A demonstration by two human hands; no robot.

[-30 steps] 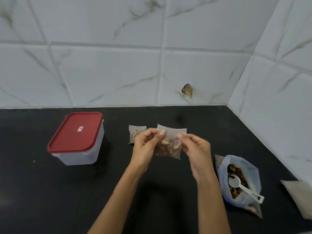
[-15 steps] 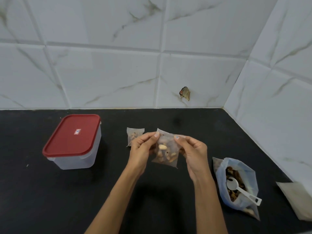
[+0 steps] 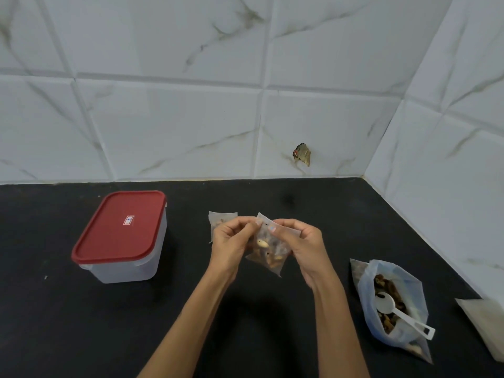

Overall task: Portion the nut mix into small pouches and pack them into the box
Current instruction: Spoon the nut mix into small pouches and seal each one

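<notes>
Left hand (image 3: 231,241) and right hand (image 3: 298,241) pinch the top edge of a filled nut pouch (image 3: 268,252) above the worktop (image 3: 191,323), right of the lidded box (image 3: 120,236). Light, limp and slippery, it probably handles best by its mouth.

Above a black counter (image 3: 81,323), a person's left hand (image 3: 231,241) and right hand (image 3: 300,246) pinch the top edge of a small clear pouch (image 3: 268,253) of nut mix. A second filled pouch (image 3: 218,221) lies just behind. A red-lidded box (image 3: 122,236) stands at left; an open nut mix bag (image 3: 392,304) holding a white scoop (image 3: 395,309) lies at right.
</notes>
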